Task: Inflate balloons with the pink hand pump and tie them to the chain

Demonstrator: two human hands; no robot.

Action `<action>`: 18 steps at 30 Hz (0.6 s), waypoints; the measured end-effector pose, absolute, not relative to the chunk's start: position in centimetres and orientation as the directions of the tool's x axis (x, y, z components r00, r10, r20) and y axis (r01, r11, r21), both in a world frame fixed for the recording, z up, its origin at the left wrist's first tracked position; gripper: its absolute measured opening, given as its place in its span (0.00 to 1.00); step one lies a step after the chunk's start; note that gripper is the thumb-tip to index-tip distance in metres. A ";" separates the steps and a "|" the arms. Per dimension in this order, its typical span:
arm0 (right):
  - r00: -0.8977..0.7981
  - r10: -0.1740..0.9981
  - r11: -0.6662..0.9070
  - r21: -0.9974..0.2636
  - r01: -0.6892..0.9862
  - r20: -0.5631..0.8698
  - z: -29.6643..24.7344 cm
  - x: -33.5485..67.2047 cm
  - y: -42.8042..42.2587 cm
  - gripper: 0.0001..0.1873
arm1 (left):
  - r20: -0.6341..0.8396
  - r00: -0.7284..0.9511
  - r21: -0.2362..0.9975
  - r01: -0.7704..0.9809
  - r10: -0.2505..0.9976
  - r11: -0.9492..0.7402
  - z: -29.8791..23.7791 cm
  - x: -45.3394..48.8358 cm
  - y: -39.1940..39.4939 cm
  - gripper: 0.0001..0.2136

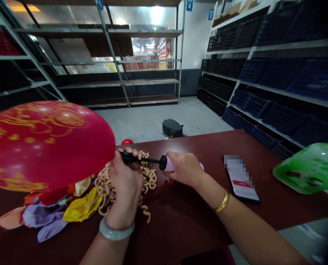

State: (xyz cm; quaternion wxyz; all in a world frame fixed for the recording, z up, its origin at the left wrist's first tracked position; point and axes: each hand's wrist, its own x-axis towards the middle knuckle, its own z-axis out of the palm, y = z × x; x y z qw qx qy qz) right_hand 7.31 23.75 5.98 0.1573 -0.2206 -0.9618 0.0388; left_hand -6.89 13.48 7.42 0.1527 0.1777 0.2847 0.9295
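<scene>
A large inflated red balloon (50, 143) with yellow print fills the left side. Its neck end is at my left hand (126, 184), which is closed around the black nozzle end (128, 157) of a balloon pump; the fingers partly hide the join. A thin black rod runs from there to the pump's pink barrel (168, 164), and my right hand (184, 167) is wrapped round that barrel. Beneath and beside my left hand lies a heap of beige curly strands (150, 178). Flat balloons in yellow (82, 206), purple (45, 217) and other colours lie under the inflated one.
On the brown table (180, 224), a phone (241, 178) lies right of my right hand. A green plastic pouch (310, 169) is at the right edge. Beyond the table, a dark bag (172, 127) and a red balloon (127, 141) show. Shelves with dark crates (277, 75) stand at right.
</scene>
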 end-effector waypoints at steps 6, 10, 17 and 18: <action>-0.852 0.434 0.898 -0.211 0.385 0.292 6.2 7.0 22.4 0.21 | 0.199 -0.847 0.628 -0.276 0.493 -0.727 6.0 -2.8 14.6 0.06; -0.848 0.436 0.895 -0.241 0.374 0.301 6.1 6.8 22.0 0.19 | 0.214 -0.844 0.631 -0.265 0.492 -0.729 6.1 -2.7 14.3 0.06; -0.854 0.421 0.903 -0.225 0.365 0.305 5.9 6.6 22.5 0.21 | 0.227 -0.885 0.615 -0.194 0.407 -0.764 7.4 -5.8 13.5 0.05; -0.856 0.416 0.907 -0.213 0.364 0.306 5.8 6.6 22.7 0.21 | 0.230 -0.901 0.598 -0.167 0.367 -0.784 7.8 -6.7 13.2 0.05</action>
